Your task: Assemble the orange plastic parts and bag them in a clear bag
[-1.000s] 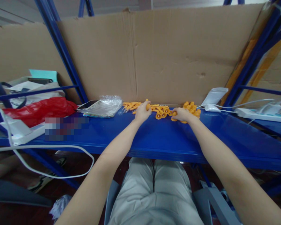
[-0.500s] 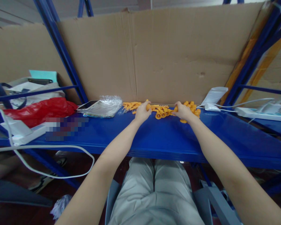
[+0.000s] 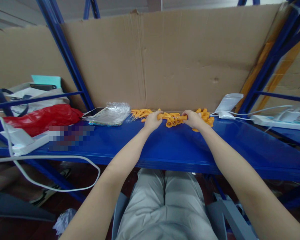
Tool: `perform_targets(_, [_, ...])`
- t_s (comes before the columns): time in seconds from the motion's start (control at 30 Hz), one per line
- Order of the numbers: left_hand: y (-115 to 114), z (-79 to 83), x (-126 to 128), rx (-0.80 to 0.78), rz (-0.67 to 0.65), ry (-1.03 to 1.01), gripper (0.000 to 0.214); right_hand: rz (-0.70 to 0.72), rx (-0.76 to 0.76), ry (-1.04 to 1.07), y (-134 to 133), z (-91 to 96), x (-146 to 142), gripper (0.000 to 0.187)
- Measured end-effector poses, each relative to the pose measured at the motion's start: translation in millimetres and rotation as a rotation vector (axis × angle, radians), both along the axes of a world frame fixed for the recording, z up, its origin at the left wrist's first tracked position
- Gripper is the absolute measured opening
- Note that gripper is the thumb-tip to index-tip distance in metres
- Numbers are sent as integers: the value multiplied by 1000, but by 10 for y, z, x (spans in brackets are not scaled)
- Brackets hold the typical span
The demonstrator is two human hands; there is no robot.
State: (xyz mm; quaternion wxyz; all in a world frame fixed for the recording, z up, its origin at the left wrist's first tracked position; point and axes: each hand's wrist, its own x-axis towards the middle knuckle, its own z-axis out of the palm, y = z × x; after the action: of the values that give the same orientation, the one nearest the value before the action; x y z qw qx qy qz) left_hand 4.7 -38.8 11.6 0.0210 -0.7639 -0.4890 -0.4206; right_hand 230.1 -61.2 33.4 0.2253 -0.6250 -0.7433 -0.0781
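Note:
My left hand (image 3: 153, 120) is closed on a small orange plastic piece (image 3: 160, 116), which pokes out past its fingertips. Across from it, my right hand (image 3: 193, 119) grips an orange cylindrical piece (image 3: 182, 117) that points to the left. Between and behind the hands lies a row of orange pieces with flared round ends (image 3: 174, 123). Left of my left hand are several orange pieces with small metal chains (image 3: 140, 113). A heap of short orange parts (image 3: 207, 117) sits beside my right hand, which partly covers it.
All this lies on a blue metal shelf (image 3: 175, 146) against a cardboard panel (image 3: 180, 60). At the left are plastic-wrapped flat packages (image 3: 110, 116), a red plastic bag (image 3: 47, 118) and a power strip with a white cable (image 3: 35, 143). Another power strip (image 3: 280, 121) lies at the right.
My right hand has come away from the orange heap, slightly left, with a cylindrical piece now showing in it. My left hand has turned a little, and its piece now points toward the right hand.

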Motion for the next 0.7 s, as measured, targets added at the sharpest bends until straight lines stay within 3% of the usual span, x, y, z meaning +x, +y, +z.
perform_targets(0.33, [-19,-3,-21,-28,95,39,33,-17,-35,-8,69,-48,10,32])
perform_targets(0.7, [-1,-10,-10,-23,76,-4,30,8,20,31,42,-35,6,30])
